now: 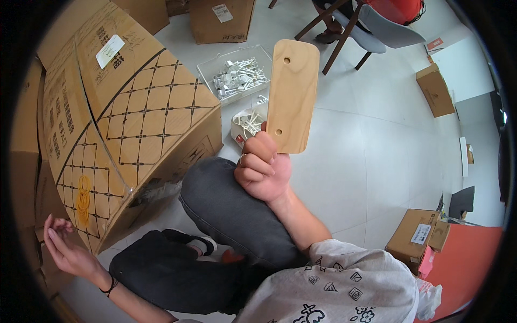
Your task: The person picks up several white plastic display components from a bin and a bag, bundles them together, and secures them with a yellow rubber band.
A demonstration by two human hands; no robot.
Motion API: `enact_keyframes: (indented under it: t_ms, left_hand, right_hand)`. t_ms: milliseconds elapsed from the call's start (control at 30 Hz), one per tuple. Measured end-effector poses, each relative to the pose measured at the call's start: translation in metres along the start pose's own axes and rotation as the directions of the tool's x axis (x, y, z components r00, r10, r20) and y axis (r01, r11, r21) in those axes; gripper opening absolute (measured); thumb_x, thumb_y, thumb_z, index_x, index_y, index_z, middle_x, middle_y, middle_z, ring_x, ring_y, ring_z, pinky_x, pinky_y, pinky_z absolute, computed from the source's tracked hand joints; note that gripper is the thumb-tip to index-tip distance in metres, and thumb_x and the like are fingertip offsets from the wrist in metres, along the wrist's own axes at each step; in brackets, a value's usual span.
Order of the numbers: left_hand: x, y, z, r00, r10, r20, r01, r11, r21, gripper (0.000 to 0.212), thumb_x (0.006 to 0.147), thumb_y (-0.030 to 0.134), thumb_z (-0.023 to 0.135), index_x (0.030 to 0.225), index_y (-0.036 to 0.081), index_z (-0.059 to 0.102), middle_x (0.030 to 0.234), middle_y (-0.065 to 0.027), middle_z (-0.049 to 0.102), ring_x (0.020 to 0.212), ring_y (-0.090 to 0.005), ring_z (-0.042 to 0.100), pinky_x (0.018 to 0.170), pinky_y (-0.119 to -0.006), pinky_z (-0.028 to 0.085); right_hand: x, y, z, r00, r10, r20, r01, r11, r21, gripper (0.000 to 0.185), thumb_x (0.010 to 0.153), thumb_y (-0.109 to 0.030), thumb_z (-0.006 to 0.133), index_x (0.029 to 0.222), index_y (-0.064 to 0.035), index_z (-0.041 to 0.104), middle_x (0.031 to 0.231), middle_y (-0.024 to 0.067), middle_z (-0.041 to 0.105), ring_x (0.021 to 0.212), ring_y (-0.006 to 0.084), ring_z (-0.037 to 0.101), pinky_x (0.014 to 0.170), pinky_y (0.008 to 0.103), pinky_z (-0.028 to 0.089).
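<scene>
My right hand [260, 167] grips the lower end of a flat wooden board [294, 97] with rounded corners and two small round holes. The board is held up above my bent knee, its broad face towards me. Off to the lower left, my left hand [60, 246] holds nothing, its fingers apart and partly curled. It is beside the near corner of a large cardboard box [133, 133] printed with a black lattice pattern. A looped bundle of yellow cord or rubber bands [83, 198] lies on that box, just above the left hand.
Behind the board, a clear plastic bin [206, 68] holds many small white and metal parts. A white bag [240, 131] of similar parts sits nearer. A person sits on a grey chair [387, 28] at the top. Cardboard boxes [412, 234] stand at right.
</scene>
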State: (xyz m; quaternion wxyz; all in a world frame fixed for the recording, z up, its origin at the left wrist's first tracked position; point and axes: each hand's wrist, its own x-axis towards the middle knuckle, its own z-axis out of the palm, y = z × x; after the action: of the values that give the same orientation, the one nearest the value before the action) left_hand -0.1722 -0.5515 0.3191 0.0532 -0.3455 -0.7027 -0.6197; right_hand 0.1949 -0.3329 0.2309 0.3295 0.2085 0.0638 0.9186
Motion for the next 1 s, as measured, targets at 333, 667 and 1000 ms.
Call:
enact_keyframes:
  t_ms: [333,667,1000]
  left_hand:
    - [0.004,-0.005,-0.005,1.000,0.013,0.002,-0.013,0.999,-0.043,0.033,0.113,0.018,0.045,0.130,-0.003,0.063,0.104,-0.0090,0.066,0.094,-0.0158,0.061,0.086,-0.031,0.050]
    - [0.003,-0.007,-0.004,0.999,0.032,0.015,-0.031,0.998,-0.051,0.033,0.113,0.019,0.045,0.129,-0.003,0.064,0.103,-0.0084,0.067,0.092,-0.0152,0.061,0.086,-0.030,0.050]
    - [-0.003,0.008,0.015,0.997,0.047,-0.064,-0.046,0.999,0.009,0.028,0.111,0.018,0.048,0.118,-0.003,0.066,0.093,-0.0061,0.065,0.082,-0.0114,0.057,0.076,-0.026,0.047]
  right_hand:
    - [0.001,0.007,0.000,1.000,0.027,-0.001,-0.027,1.000,0.005,0.045,0.109,-0.039,0.039,0.071,-0.0139,0.041,0.071,-0.0009,0.039,0.055,0.0104,0.037,0.055,0.0261,0.031]
    - [-0.002,0.005,0.001,1.000,0.028,0.001,-0.028,1.000,0.007,0.047,0.110,-0.041,0.037,0.072,-0.0141,0.041,0.071,-0.0011,0.038,0.055,0.0106,0.036,0.055,0.0264,0.031]
    - [-0.006,0.007,0.005,0.995,-0.026,-0.098,0.031,0.998,0.049,0.039,0.106,-0.029,0.046,0.070,-0.0162,0.041,0.066,-0.0026,0.037,0.052,0.0089,0.033,0.050,0.0261,0.027]
